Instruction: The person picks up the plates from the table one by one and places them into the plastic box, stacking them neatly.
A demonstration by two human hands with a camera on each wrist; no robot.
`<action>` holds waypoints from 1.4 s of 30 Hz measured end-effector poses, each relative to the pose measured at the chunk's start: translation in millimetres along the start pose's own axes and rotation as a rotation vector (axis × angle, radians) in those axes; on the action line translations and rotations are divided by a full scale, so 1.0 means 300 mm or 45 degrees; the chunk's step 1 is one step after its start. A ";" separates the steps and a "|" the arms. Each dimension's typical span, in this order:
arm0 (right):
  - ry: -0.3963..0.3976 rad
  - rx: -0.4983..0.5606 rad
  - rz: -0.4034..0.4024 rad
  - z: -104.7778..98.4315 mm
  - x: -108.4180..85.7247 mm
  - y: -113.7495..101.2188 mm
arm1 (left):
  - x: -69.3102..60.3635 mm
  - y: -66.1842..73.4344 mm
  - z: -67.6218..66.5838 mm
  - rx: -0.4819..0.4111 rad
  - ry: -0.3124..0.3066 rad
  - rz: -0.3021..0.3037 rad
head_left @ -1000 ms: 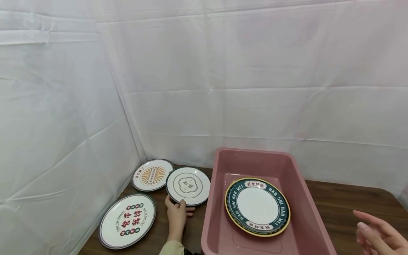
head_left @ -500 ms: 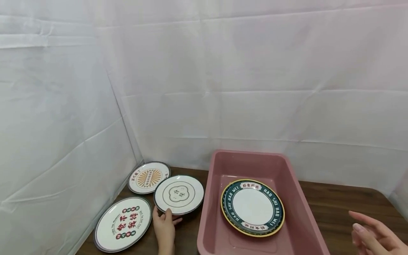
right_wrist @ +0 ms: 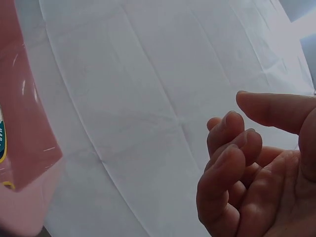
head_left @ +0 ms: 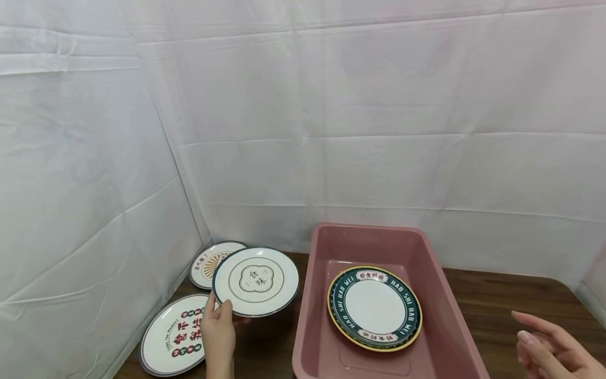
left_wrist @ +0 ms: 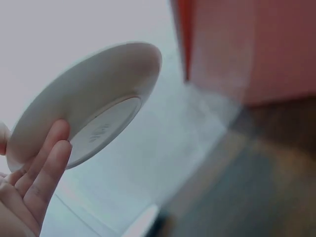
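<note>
My left hand (head_left: pixel 220 329) grips the near-left rim of a white plate (head_left: pixel 255 282) with a dark edge and a flower-shaped emblem. The plate is lifted above the table and tilted; in the left wrist view its underside (left_wrist: pixel 98 106) shows, with fingers (left_wrist: pixel 49 168) beneath it. Behind it, partly covered, lies a plate with an orange sunburst (head_left: pixel 210 266). A plate with red characters (head_left: pixel 172 337) lies nearer, its right edge hidden by the hand. My right hand (head_left: pixel 558 347) hangs at the far right, fingers loosely curled around nothing.
A pink plastic tub (head_left: pixel 307 316) stands right of the held plate. Inside it lies a green-rimmed plate with a yellow edge (head_left: pixel 376 310), apparently over another. White cloth (head_left: pixel 379 116) encloses the back and left of the dark wooden table (head_left: pixel 502 300).
My left hand has raised the flower-emblem plate off the table and drawn it leftward, so it now overlaps the sunburst plate. My right hand has barely moved.
</note>
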State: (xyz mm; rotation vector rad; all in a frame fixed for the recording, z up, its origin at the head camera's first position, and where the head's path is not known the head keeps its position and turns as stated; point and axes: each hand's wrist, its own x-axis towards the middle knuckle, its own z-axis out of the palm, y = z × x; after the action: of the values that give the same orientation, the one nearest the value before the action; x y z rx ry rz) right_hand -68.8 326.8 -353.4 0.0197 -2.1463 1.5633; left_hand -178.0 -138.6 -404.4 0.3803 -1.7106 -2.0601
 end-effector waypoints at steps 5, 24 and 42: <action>0.026 0.009 -0.025 0.024 -0.006 -0.023 | -0.034 0.088 0.020 -0.055 -0.071 -0.083; -0.213 -0.179 0.502 0.206 -0.017 -0.127 | -0.226 0.146 0.209 -0.339 -0.732 -0.195; -0.263 0.158 0.756 0.293 -0.011 -0.155 | -0.289 0.135 0.267 -0.324 -0.971 -0.084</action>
State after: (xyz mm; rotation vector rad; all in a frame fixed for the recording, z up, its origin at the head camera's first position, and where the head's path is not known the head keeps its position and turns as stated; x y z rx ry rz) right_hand -85.1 230.7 -333.4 -0.4747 -2.3408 2.0970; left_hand -134.3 -33.1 -354.2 -0.5043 -1.7752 -2.6326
